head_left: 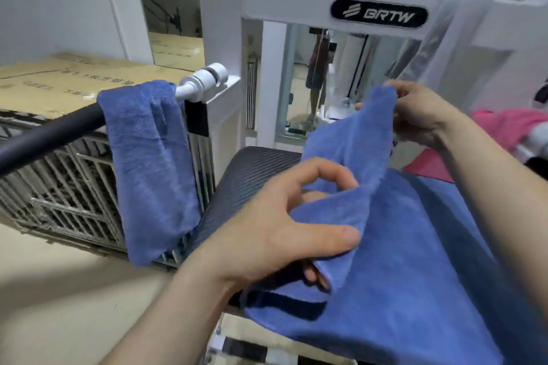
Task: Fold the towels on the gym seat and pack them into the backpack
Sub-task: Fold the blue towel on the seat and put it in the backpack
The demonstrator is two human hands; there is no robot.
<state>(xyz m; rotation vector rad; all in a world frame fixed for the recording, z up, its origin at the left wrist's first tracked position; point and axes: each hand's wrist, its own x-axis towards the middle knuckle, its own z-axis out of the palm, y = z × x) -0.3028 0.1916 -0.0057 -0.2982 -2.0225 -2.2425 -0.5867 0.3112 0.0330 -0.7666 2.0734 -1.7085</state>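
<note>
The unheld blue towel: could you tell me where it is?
The blue towel hangs at left in the head view, draped over the black bar beside the ribbed seat.

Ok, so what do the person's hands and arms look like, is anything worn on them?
Both are bare. The left hand and right hand show no gloves, rings or watch. The left forearm and right forearm are uncovered to the frame edge, with no sleeve in view.
</note>
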